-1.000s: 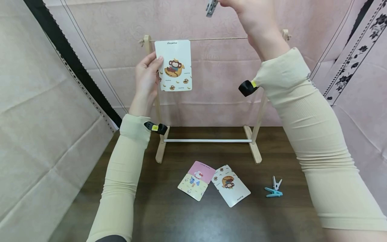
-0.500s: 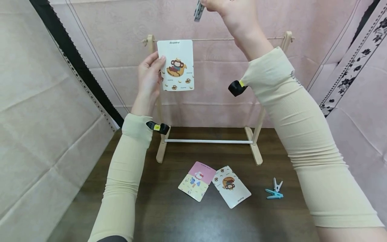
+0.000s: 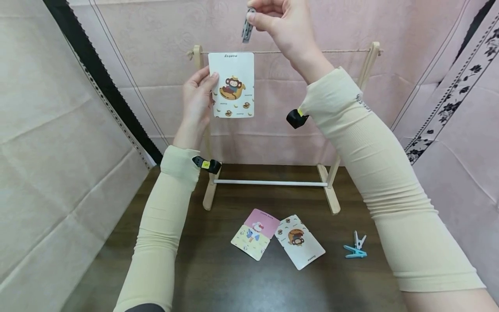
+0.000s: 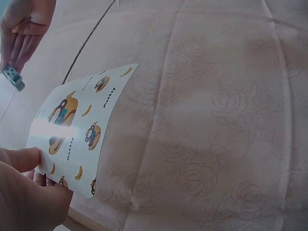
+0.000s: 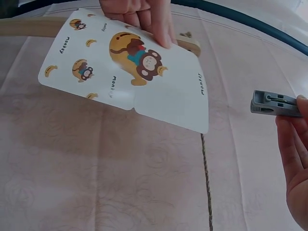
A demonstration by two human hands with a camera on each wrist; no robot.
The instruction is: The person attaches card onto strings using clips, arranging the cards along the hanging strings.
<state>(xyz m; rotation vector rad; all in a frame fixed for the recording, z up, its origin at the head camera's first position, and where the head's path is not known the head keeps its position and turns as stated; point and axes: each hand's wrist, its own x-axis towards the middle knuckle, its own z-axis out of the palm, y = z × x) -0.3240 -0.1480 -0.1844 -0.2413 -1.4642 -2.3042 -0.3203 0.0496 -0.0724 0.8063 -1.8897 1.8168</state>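
My left hand [image 3: 197,97] pinches the left edge of a white card [image 3: 234,104] with a monkey-and-banana picture. The card hangs upright at the left part of the rope [image 3: 331,51], its top edge about level with it. Above and right of the card, my right hand [image 3: 288,32] pinches a grey clothespin [image 3: 247,31] between thumb and fingers. In the right wrist view the clothespin [image 5: 274,103] points toward the card [image 5: 168,103], with a gap between them. The rope passes behind the card in that view.
The rope is strung between two wooden posts [image 3: 368,65] of a stand with a white lower bar [image 3: 269,182]. On the dark table [image 3: 187,268] lie a pink-and-yellow card [image 3: 255,234], another monkey card [image 3: 306,249], a blue clothespin [image 3: 355,252] and a pale clothespin [image 3: 358,239].
My right hand has moved left and then down with the clothespin, coming closer to the top of the card. The left hand and card have shifted slightly right in the view.
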